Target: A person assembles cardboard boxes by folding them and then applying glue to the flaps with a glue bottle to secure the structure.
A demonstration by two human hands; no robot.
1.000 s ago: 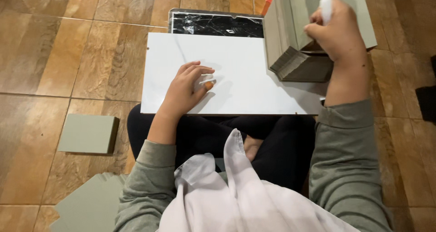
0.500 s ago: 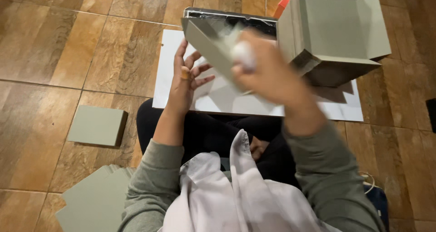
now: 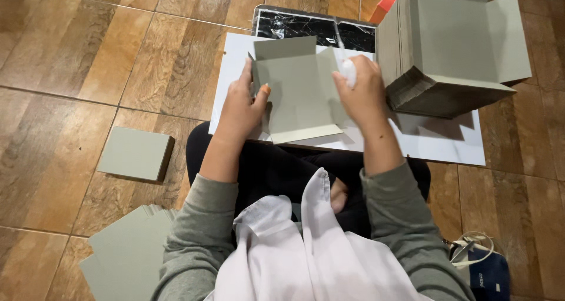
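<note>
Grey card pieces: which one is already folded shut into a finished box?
The small closed grey box on the wood floor beyond the left hand. The others are flat or open.

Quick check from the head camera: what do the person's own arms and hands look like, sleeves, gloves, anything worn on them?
Both arms wear grey-green long sleeves, pushed back a little so the forearms show bare. The left hand and right hand are bare, no gloves. No watch or bracelet shows on either wrist; I can't make out any ring. A pale pinkish-white cloth hangs down the chest between the arms.
</note>
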